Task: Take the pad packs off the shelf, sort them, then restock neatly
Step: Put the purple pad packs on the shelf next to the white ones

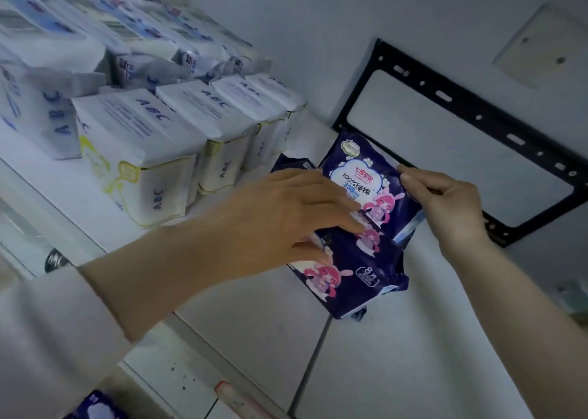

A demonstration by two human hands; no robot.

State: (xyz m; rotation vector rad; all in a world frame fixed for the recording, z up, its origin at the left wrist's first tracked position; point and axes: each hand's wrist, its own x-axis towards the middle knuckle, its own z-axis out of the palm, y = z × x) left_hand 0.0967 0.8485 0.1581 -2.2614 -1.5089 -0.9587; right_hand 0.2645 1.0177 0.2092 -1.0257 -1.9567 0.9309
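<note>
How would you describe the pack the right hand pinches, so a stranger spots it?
Find the shelf lined with white ABC packs. Past the row's right end, the right hand pinches a pack. Unlike them, it is dark blue with pink cartoon girls.

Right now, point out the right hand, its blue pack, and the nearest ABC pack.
right hand (pixel 447 204): head view, its back.
blue pack (pixel 356 177): head view, white label.
nearest ABC pack (pixel 140 132): head view, top face.
</note>
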